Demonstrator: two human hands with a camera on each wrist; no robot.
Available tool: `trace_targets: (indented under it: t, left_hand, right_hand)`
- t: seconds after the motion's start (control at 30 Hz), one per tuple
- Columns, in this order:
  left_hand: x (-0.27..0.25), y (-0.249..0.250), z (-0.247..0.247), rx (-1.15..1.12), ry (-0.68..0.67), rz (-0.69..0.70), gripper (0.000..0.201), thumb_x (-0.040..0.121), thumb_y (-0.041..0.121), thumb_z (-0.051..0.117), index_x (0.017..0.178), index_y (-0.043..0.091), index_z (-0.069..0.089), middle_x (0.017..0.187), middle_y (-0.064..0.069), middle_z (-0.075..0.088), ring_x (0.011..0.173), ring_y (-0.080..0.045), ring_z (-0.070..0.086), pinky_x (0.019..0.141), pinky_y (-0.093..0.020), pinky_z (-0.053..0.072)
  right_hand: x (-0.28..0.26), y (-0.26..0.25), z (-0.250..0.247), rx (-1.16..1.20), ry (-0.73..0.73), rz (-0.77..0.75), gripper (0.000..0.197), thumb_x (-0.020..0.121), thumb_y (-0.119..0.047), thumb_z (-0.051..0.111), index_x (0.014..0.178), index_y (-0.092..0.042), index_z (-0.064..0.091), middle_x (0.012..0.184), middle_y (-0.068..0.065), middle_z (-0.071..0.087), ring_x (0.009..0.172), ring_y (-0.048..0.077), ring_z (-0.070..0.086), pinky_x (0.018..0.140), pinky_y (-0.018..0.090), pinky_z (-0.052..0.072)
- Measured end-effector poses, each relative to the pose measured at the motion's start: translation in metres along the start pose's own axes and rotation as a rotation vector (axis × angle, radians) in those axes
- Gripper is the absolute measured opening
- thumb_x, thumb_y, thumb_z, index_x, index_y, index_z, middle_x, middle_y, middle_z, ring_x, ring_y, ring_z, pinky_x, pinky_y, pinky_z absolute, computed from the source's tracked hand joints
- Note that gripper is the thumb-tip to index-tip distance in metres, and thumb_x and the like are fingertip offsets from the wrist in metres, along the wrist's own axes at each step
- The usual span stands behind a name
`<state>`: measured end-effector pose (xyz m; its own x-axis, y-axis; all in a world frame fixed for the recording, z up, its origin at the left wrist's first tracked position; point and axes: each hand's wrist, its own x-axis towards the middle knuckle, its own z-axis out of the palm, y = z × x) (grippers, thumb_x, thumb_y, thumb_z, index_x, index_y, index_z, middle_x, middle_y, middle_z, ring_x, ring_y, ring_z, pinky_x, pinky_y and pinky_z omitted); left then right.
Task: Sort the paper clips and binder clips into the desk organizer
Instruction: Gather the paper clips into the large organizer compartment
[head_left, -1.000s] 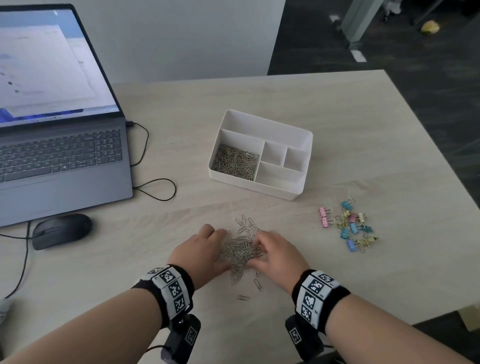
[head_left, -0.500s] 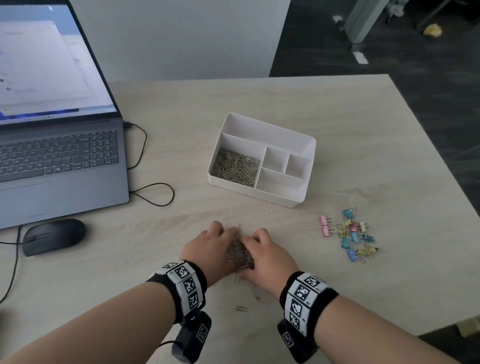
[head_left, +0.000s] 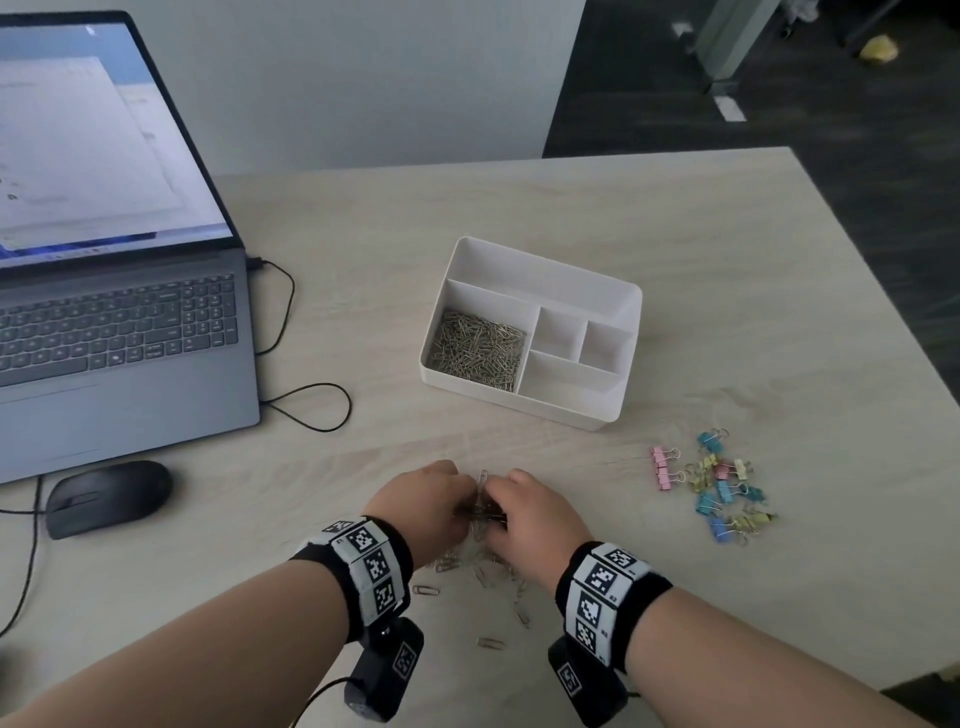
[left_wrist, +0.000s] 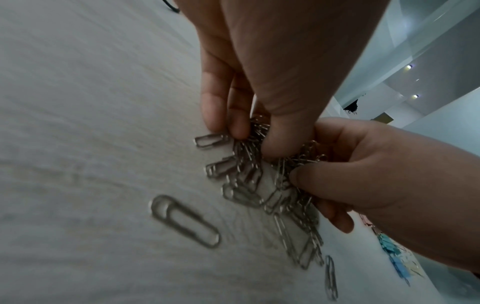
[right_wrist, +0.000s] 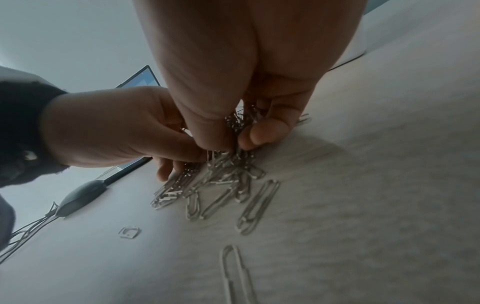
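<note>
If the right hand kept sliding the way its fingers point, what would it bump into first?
Probably the left hand: the right hand points at it across the paper clips both grip. The gap is already nearly closed.

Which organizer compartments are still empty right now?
All but one. The desk organizer holds paper clips only in its large left compartment; the long back section and three right compartments show bare white floors.

an office: laptop (head_left: 114, 249), mouse (head_left: 106, 496) on a desk (head_left: 727, 260).

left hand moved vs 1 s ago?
Yes. The left hand has closed rightward toward the right hand, bunching the loose silver paper clips, judged against the white plastic desk organizer.
</note>
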<state>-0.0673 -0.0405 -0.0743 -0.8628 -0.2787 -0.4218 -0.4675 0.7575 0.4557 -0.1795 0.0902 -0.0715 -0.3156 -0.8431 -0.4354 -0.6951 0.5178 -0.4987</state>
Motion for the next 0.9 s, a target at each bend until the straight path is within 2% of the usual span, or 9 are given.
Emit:
trace_targets:
  t: [0.07,0.17,0.3,0.43,0.5,0.57,0.67,0.83,0.9]
  left_hand:
    - [0.001,-0.003,-0.002,-0.037,0.000,0.025,0.019,0.080,0.029,0.055,0.095,0.025,0.066,0.094,0.003,0.058,0.084,-0.021,0.061,0.068,-0.027,0.042]
    - [0.002,-0.010,-0.003,-0.141,0.021,0.040,0.018,0.077,0.033,0.059,0.090,0.027,0.070,0.089,0.006,0.061,0.083,-0.018,0.063,0.072,-0.029,0.049]
    - [0.002,-0.016,-0.007,-0.222,0.083,0.033,0.013,0.077,0.029,0.069,0.088,0.025,0.073,0.086,0.006,0.063,0.081,-0.014,0.062,0.076,-0.028,0.050]
    - [0.003,-0.020,-0.014,-0.328,0.132,0.007,0.006,0.076,0.025,0.075,0.081,0.024,0.072,0.076,0.013,0.060,0.069,0.001,0.055,0.069,-0.016,0.045]
    - [0.004,-0.020,-0.022,-0.383,0.163,-0.002,0.008,0.076,0.024,0.077,0.076,0.027,0.070,0.072,0.014,0.061,0.066,0.001,0.056,0.064,-0.007,0.040]
    - [0.008,-0.020,-0.034,-0.465,0.205,-0.022,0.015,0.076,0.023,0.078,0.072,0.031,0.067,0.070,0.014,0.063,0.066,-0.001,0.060,0.063,-0.010,0.044]
    - [0.021,-0.019,-0.060,-0.579,0.288,-0.092,0.012,0.079,0.022,0.078,0.073,0.026,0.068,0.063,0.011,0.066,0.057,-0.002,0.062,0.062,-0.019,0.053]
    - [0.050,-0.014,-0.098,-0.679,0.483,-0.153,0.010,0.082,0.030,0.075,0.077,0.025,0.068,0.067,0.004,0.070,0.057,-0.013,0.068,0.057,-0.021,0.055]
    - [0.062,-0.012,-0.107,-0.688,0.509,-0.165,0.008,0.082,0.028,0.075,0.079,0.023,0.069,0.069,0.003,0.070,0.061,-0.018,0.069,0.064,-0.029,0.059]
  right_hand:
    - [0.001,0.002,-0.003,0.048,-0.009,-0.006,0.026,0.082,-0.023,0.061,0.107,-0.019,0.058,0.096,0.002,0.051,0.085,0.025,0.056,0.072,0.036,0.047]
    - [0.000,0.007,-0.006,0.140,0.013,-0.005,0.023,0.080,-0.020,0.061,0.103,-0.022,0.061,0.096,0.001,0.056,0.088,0.021,0.055,0.076,0.035,0.047]
    - [-0.003,0.013,-0.007,0.207,0.068,0.030,0.019,0.081,-0.017,0.060,0.099,-0.021,0.064,0.094,-0.002,0.064,0.085,0.015,0.058,0.076,0.030,0.049]
    - [-0.005,0.017,-0.009,0.301,0.116,0.076,0.008,0.080,-0.015,0.063,0.086,-0.021,0.063,0.081,-0.005,0.062,0.074,0.013,0.057,0.066,0.027,0.046]
    - [-0.005,0.018,-0.010,0.340,0.120,0.089,0.007,0.081,-0.015,0.065,0.083,-0.020,0.063,0.079,-0.005,0.062,0.073,0.013,0.058,0.065,0.028,0.047]
    - [-0.005,0.021,-0.010,0.367,0.131,0.095,0.006,0.081,-0.015,0.067,0.083,-0.019,0.063,0.079,-0.003,0.063,0.072,0.013,0.059,0.065,0.028,0.048]
    - [-0.003,0.023,-0.009,0.380,0.135,0.106,0.008,0.081,-0.016,0.068,0.082,-0.021,0.061,0.079,-0.006,0.062,0.072,0.010,0.058,0.064,0.022,0.046]
    - [-0.002,0.021,-0.011,0.392,0.126,0.093,0.010,0.084,-0.015,0.066,0.081,-0.022,0.060,0.077,-0.009,0.059,0.069,0.004,0.054,0.061,0.016,0.042]
    - [-0.001,0.019,-0.012,0.384,0.122,0.095,0.012,0.085,-0.015,0.065,0.081,-0.024,0.059,0.077,-0.010,0.059,0.069,0.003,0.055,0.061,0.014,0.041]
